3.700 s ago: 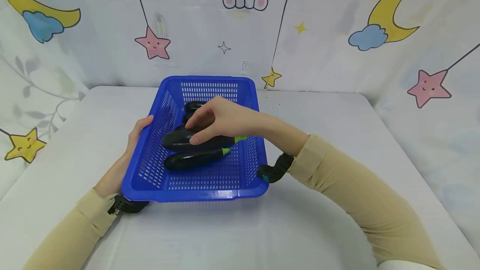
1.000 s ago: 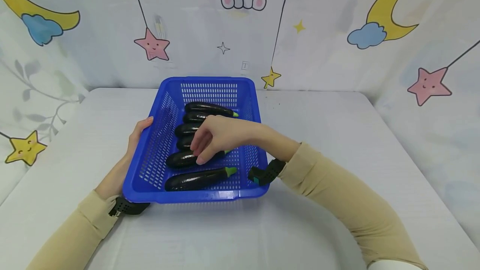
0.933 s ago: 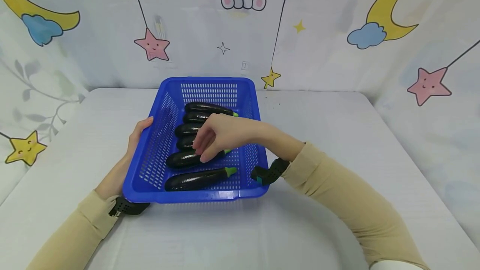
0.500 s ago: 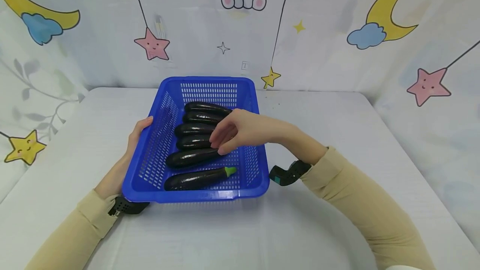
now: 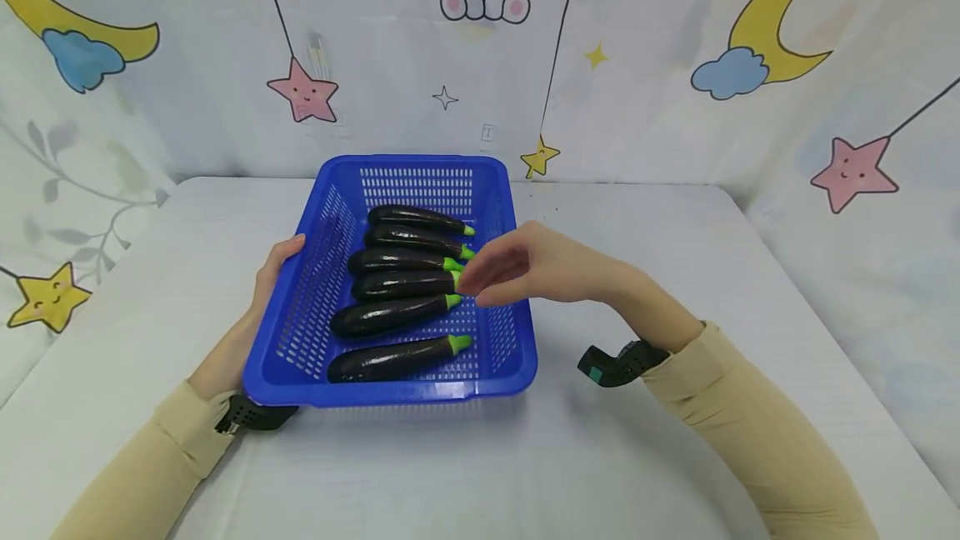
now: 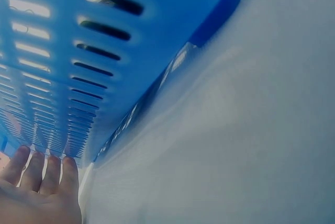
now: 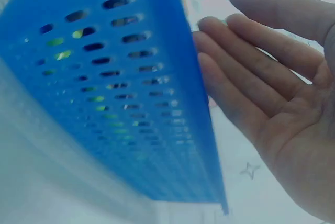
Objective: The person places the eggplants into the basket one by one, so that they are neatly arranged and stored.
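Note:
A blue plastic basket (image 5: 315, 394) with slotted walls stands on the table, holding several dark, glossy eggplants (image 5: 386, 317) with green stem ends. Most lie side by side in a row; the nearest eggplant (image 5: 393, 361) lies slightly apart, close to the front wall. My left hand (image 5: 264, 286) holds the basket's left side, thumb over the rim; in the left wrist view its other fingers (image 6: 51, 174) lie along the outside of the slotted wall. Over the basket's right rim hovers my right hand (image 5: 543, 265), fingers loosely extended, nothing in them, fingertips above the stem ends.
The white-covered table (image 5: 645, 273) extends to both sides of the basket. A pale curtain (image 5: 405, 48) printed with moons, stars and a cartoon animal hangs behind and at the sides. Black camera straps (image 5: 622, 363) sit on both wrists.
Earlier, my right hand was over the eggplants near the basket's middle; the nearest ones became spread into a row. It has since moved right, to the rim. My left hand has stayed put.

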`<state>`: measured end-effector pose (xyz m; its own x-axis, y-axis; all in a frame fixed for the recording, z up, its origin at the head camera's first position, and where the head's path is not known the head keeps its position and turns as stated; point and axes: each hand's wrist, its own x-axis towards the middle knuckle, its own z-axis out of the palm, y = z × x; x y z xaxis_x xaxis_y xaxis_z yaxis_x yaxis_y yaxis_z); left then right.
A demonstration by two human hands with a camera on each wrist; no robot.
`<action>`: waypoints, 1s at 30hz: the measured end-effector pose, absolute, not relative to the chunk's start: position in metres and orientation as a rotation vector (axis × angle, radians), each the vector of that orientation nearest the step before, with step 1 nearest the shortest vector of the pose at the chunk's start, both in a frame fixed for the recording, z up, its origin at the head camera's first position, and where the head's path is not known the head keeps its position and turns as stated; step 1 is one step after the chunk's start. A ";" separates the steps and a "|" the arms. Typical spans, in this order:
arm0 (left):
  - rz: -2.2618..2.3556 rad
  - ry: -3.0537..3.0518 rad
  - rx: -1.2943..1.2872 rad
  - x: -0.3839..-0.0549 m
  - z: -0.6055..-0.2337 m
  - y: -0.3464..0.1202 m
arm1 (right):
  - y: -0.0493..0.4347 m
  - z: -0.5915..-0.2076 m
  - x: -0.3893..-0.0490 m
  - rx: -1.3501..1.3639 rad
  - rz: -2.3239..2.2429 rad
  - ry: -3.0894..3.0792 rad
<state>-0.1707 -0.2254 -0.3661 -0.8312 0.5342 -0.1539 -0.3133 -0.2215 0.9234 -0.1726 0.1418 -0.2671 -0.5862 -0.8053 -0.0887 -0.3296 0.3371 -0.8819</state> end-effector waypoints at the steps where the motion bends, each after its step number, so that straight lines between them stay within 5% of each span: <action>1: 2.083 1.509 0.264 -0.171 -0.367 -0.226 | 0.145 -0.268 -0.172 -0.987 -1.208 2.093; 30: 2.201 1.409 0.344 -0.180 -0.373 -0.236 | 0.253 -0.294 -0.145 -0.591 -1.436 2.425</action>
<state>-0.1804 -0.2361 -0.3732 -0.8429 0.5353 -0.0549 -0.2739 -0.3390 0.9001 -0.1454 0.2533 -0.2944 -0.8830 -0.4691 -0.0171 -0.2105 0.4284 -0.8787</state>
